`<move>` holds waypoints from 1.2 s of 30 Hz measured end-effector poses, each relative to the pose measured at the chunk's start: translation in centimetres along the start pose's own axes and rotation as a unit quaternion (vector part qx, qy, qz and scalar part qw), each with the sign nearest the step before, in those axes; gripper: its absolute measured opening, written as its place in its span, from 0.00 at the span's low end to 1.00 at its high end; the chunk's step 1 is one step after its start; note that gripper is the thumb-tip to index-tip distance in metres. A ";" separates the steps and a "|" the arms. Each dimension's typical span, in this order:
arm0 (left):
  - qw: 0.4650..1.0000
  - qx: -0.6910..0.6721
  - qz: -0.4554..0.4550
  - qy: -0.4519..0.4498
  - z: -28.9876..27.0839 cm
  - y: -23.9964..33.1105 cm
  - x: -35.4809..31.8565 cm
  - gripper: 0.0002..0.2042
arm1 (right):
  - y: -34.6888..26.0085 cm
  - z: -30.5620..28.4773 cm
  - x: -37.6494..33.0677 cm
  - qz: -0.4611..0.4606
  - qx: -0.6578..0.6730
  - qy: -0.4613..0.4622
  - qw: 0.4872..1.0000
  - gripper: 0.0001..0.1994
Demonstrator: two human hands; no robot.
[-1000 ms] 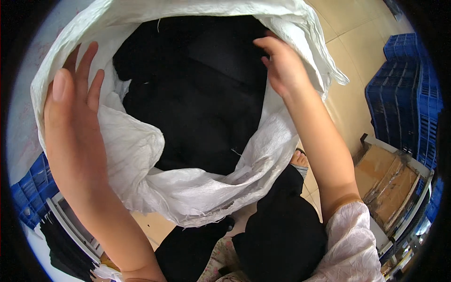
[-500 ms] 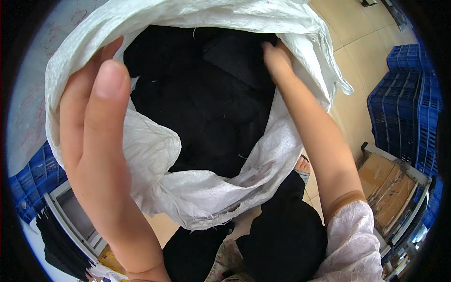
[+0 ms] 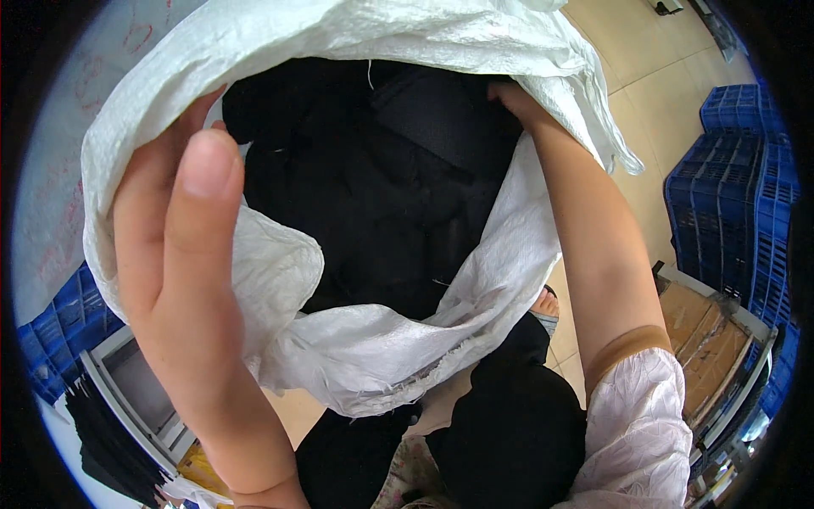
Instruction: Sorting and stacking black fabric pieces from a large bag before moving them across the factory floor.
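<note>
A large white woven sack (image 3: 373,348) gapes in front of me, its rim folded and wrinkled. Black fabric pieces (image 3: 373,204) fill its inside, with a few loose pale threads on them. My left hand (image 3: 186,220) reaches inside the sack's left rim, thumb raised and fingers stretched along the inner wall; the fingertips are partly covered by the fold. At the far right my right hand (image 3: 513,102) is inside the mouth, against the black fabric and under the rim. Its fingers are mostly hidden there.
Blue plastic crates (image 3: 716,204) are stacked on the right, beside a cart with flattened cardboard (image 3: 704,339). At left stand another blue crate (image 3: 68,327), a grey-framed rack (image 3: 136,399) and hanging black strips (image 3: 106,441). Beige tiles (image 3: 644,119) cover the floor.
My right hand has shifted slightly right and deeper under the sack's rim, and its thumb shows less. The far rim and my left hand sit a little lower in view.
</note>
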State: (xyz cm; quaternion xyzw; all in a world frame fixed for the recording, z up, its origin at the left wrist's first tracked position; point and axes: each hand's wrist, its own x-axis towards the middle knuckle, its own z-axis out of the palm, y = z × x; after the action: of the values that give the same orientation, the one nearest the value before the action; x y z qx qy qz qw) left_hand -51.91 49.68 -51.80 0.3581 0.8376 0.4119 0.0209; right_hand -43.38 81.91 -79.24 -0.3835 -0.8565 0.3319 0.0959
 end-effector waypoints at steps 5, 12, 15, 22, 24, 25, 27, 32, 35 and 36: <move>1.000 -0.002 -0.023 0.005 0.4 0.4 -0.4 0.26 | -3.0 -2.9 -2.1 -0.112 -0.105 0.082 0.985 0.21; 0.998 -0.058 -0.014 0.008 0.7 -0.4 -0.5 0.25 | -3.7 -3.7 -2.5 -0.146 -0.142 0.101 0.974 0.19; 0.998 -0.068 -0.012 0.009 0.7 -0.7 -0.3 0.24 | 0.0 -2.5 -1.4 -0.119 -0.103 0.050 0.986 0.25; 0.997 -0.072 -0.006 0.021 1.2 -0.8 -0.5 0.23 | -0.5 -2.5 -4.1 0.097 0.045 -0.113 0.988 0.43; 0.997 -0.075 0.001 0.012 1.1 -0.8 -0.4 0.23 | -1.6 -2.8 -5.3 0.101 0.034 -0.115 0.988 0.47; 0.997 -0.079 0.007 0.003 1.1 -0.8 -0.4 0.23 | -1.8 -2.5 -5.8 0.101 0.035 -0.114 0.988 0.47; 0.996 -0.086 0.015 -0.007 0.9 -0.8 -0.2 0.23 | -1.6 -2.2 -6.8 0.130 0.043 -0.067 0.988 0.47; 0.996 -0.075 0.014 -0.038 0.6 -0.9 -0.1 0.23 | -2.2 -2.7 -9.3 0.252 0.295 -0.112 0.915 0.43; 0.994 -0.077 0.057 -0.045 0.3 -0.9 0.0 0.23 | -5.6 -3.1 -12.4 0.379 0.482 -0.170 0.771 0.31; 0.994 -0.083 0.049 -0.042 0.5 -0.7 0.0 0.24 | -5.7 -3.1 -13.4 0.370 0.513 -0.170 0.756 0.32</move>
State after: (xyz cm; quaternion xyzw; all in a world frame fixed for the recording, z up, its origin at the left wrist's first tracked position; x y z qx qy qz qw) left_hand -52.20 49.74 -52.57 0.4124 0.7804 0.4653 0.0659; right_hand -36.26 71.04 -71.96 -0.5007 -0.3517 0.7910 0.0008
